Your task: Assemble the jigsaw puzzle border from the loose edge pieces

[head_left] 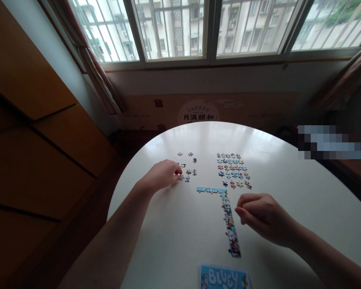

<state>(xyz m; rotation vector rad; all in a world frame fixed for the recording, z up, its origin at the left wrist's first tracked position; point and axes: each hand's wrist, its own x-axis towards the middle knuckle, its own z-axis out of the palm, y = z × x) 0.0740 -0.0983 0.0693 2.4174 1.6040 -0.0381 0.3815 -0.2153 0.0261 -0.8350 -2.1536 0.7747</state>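
Note:
My left hand [164, 174] reaches over a loose cluster of jigsaw pieces left of centre. Its thumb and forefinger are closed at a puzzle piece [181, 177], partly hidden by the fingertips. Close by lie further loose pieces, such as one puzzle piece [194, 172]. My right hand [260, 212] is curled beside the joined puzzle edge [231, 224]; whatever its fingers hold, if anything, is hidden. The joined edge forms a corner, with a short light-blue strip [210, 190] running left from its top. Beyond it, several loose pieces [232, 167] lie in rows, picture side up.
All this lies on a round white table [168, 249]. A blue picture card or box marked "Bluey" [224, 277] sits at the near edge. Behind the table are a printed box or panel [156, 112] and barred windows [168, 28]; a wooden cabinet [33, 140] stands left.

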